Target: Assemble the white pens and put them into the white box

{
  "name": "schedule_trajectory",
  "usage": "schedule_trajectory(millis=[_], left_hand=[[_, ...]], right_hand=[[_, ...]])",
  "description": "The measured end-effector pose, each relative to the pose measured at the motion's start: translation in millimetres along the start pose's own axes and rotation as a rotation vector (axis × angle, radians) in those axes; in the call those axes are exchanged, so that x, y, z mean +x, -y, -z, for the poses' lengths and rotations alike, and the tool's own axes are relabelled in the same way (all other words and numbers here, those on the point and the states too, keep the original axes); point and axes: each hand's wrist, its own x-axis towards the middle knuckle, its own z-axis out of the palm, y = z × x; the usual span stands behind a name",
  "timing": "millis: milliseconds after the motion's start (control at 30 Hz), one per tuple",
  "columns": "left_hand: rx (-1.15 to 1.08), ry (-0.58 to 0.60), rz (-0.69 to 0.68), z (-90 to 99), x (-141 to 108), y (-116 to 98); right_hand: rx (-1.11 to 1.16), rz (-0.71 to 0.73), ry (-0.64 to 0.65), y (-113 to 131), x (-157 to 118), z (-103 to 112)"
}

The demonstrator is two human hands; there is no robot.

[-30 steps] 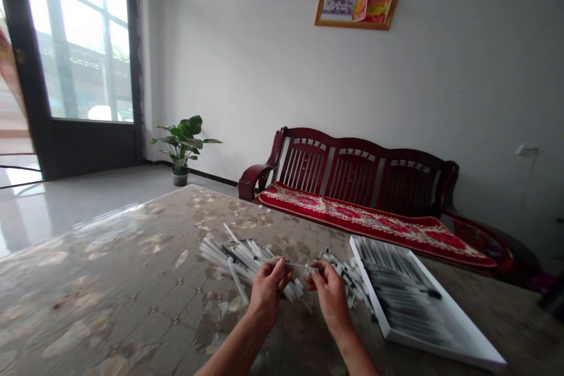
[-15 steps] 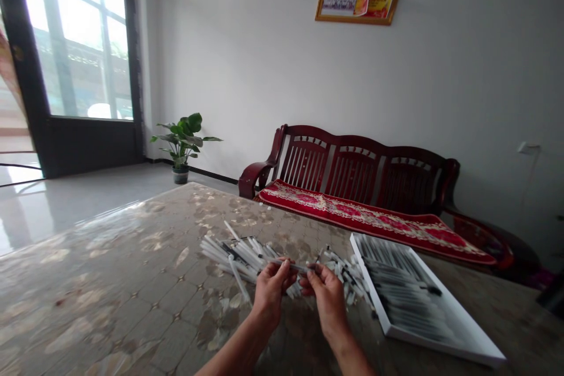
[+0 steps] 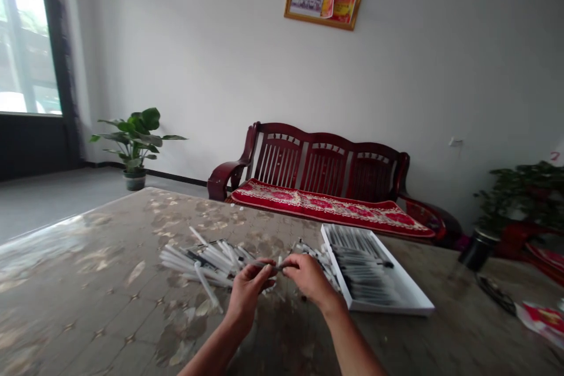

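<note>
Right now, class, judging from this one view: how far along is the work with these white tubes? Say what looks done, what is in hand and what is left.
Done: tubes lie in rows in the white tray. In hand: the left hand and right hand hold one thin tube between them. Left: a loose heap on the table.

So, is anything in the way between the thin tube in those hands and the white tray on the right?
Yes: a smaller heap of white tubes lies on the table, right against the white tray's left side, just beyond the right hand. The left hand shares the thin tube.
</note>
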Motion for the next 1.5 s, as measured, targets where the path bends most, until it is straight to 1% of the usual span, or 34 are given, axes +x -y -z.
schedule_trajectory(millis=[100,167,233,333,400,433,467,533,600,700,767,800,867,900,933,1033,1100,1167,1200,1267,1367,1500], left_hand=[[0.098,0.064,0.025,-2.1,-1,2],[0.112,0.058,0.026,-0.7,-2,1],[0.087,0.011,0.013,2.2,-2,-2],[0.06,-0.099,-0.033,5.3,0,-6],[0.059,-0.152,-0.068,5.4,1,-8],[0.058,-0.171,-0.083,5.1,1,-8],[0.055,-0.189,-0.097,4.9,2,-9],[0.048,-0.235,-0.125,5.6,4,-10],[0.051,-0.291,-0.154,8.0,5,-11],[0.052,-0.366,-0.209,13.3,8,-14],[0.045,-0.405,-0.241,16.3,9,-15],[0.041,-0.421,-0.253,17.4,10,-16],[0.031,-0.444,-0.266,18.6,11,-16],[0.023,-0.449,-0.268,18.9,12,-16],[0.013,-0.452,-0.266,19.1,12,-16],[-0.022,-0.457,-0.258,20.3,15,-16],[-0.029,-0.473,-0.263,22.1,17,-16],[-0.02,-0.498,-0.271,24.8,19,-16],[-0.012,-0.512,-0.275,26.4,21,-16],[0.006,-0.54,-0.284,29.7,24,-15],[0.035,-0.578,-0.299,34.3,28,-13],[0.058,-0.616,-0.313,38.3,31,-11]], right_hand=[[-0.118,-0.027,0.036,-6,0,29],[-0.166,-0.05,0.023,-18,-6,57],[-0.263,-0.069,-0.035,-38,-19,93],[-0.461,-0.095,-0.147,-79,-51,148],[-0.526,-0.152,-0.206,-106,-74,178],[-0.543,-0.186,-0.231,-117,-84,188],[-0.556,-0.208,-0.248,-127,-92,196],[-0.566,-0.244,-0.268,-141,-104,204],[-0.572,-0.257,-0.278,-148,-110,206],[-0.57,-0.241,-0.293,-151,-109,204],[-0.558,-0.225,-0.332,-145,-102,196],[-0.543,-0.214,-0.353,-139,-96,188],[-0.486,-0.172,-0.36,-121,-82,161],[-0.437,-0.139,-0.334,-109,-73,141],[-0.383,-0.1,-0.28,-95,-64,118],[-0.319,-0.022,-0.116,-53,-38,42],[-0.363,0.002,-0.063,-28,-20,-3],[-0.445,0.0,-0.049,-9,-4,-35],[-0.484,-0.016,-0.049,-1,4,-46],[-0.548,-0.041,-0.049,10,18,-61],[-0.604,-0.038,-0.028,20,34,-74],[-0.677,-0.022,0.03,30,43,-87]])
